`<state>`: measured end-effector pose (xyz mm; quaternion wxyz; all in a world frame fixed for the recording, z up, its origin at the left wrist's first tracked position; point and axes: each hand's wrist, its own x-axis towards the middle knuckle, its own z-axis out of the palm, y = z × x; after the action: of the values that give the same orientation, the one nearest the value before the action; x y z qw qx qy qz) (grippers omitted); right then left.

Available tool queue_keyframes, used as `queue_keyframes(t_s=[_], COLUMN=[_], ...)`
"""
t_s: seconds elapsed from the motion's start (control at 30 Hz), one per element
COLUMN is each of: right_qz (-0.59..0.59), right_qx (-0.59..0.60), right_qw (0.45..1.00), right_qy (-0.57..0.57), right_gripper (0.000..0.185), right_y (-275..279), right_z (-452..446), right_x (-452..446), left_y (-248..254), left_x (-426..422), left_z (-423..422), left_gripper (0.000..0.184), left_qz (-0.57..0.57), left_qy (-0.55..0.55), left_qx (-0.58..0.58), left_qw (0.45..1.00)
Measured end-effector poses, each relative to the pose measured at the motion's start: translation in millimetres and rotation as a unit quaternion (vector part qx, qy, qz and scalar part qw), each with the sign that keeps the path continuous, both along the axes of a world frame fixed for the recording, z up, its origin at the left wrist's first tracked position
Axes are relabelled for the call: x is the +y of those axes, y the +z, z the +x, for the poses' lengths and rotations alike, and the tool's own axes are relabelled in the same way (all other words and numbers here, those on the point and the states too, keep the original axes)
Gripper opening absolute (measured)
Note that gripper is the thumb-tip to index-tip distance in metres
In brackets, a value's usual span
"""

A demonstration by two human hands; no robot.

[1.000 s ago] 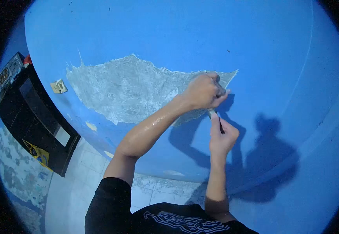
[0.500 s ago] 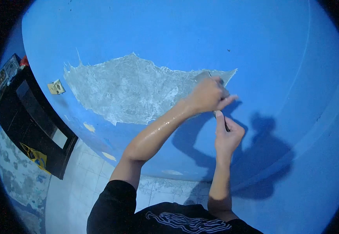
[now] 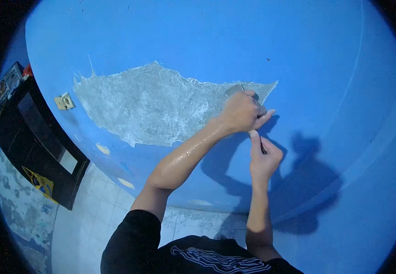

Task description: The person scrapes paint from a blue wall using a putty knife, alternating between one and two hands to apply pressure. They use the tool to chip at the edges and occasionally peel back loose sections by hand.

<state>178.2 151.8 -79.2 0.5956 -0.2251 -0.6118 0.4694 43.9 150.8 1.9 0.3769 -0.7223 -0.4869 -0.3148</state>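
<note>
On the blue wall [image 3: 198,41] is a rough grey patch [image 3: 143,100] with a ragged pale edge. My left hand [image 3: 241,113] is closed round a scraper, whose flat grey blade [image 3: 233,90] lies at the patch's right part; the fingers hide much of it. Just below, my right hand [image 3: 266,160] is closed on a thin dark handle [image 3: 263,149], its thumb pointing up close under my left hand. What the handle belongs to is hidden behind the hands.
A wall socket [image 3: 65,101] sits left of the patch. Further left stands a dark cabinet [image 3: 29,137] with a yellow bag [image 3: 40,181] on it. Pale tiles [image 3: 97,196] cover the floor. Small chipped spots [image 3: 126,183] mark the lower wall.
My left hand has shifted slightly left with the scraper along the patch. My right hand has moved a little left and stays close beneath it.
</note>
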Motion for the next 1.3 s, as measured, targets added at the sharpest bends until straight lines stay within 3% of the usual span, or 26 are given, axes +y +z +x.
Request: queue_keyframes(t_s=[0.13,0.2,0.27,0.53,0.6,0.7,0.77,0.83,0.9,1.0,1.13,1.3], right_qz=[0.009,0.019,0.086,0.084,0.106,0.137,0.057,0.070,0.083,0.001,0.030,-0.033], right_qx=[-0.016,-0.008,-0.082,-0.084,-0.091,-0.185,-0.131,-0.132,-0.134,-0.060,-0.054,-0.026], right_qw=[0.999,0.997,0.991,0.990,0.987,0.971,0.990,0.989,0.988,0.996,0.996,0.995], right_qy=[-0.046,-0.078,-0.064,-0.072,-0.082,-0.063,0.002,0.000,-0.001,0.069,0.059,0.086], right_gripper=[0.035,0.034,0.030,0.030,0.030,0.033,0.038,0.039,0.041,0.038,0.035,0.027], right_y=[16,27,26,36,44,50,58,49,39,28,17,17], right_z=[5,5,16,22,28,39,41,38,33,25,20,14], right_x=[-7,5,22,18,24,37,38,36,29,11,5,3], left_y=[5,11,7,16,13,9,10,12,16,21,12,10], left_x=[-2,3,9,9,11,24,21,15,6,-5,-8,-4], left_z=[0,0,4,8,11,19,20,21,18,15,7,-2], left_gripper=[0.052,0.051,0.051,0.047,0.044,0.043,0.043,0.043,0.044,0.045,0.045,0.047], left_qz=[0.042,0.052,0.054,0.061,0.084,0.138,0.116,0.099,0.030,-0.044,-0.065,-0.032], left_qy=[-0.037,-0.064,-0.043,-0.049,-0.038,0.003,0.005,0.005,0.082,0.078,0.055,0.016], left_qx=[0.009,-0.058,-0.062,-0.056,-0.116,-0.131,-0.135,-0.142,-0.070,-0.056,-0.069,0.009], left_qw=[0.998,0.995,0.996,0.995,0.989,0.982,0.984,0.985,0.994,0.994,0.994,0.999])
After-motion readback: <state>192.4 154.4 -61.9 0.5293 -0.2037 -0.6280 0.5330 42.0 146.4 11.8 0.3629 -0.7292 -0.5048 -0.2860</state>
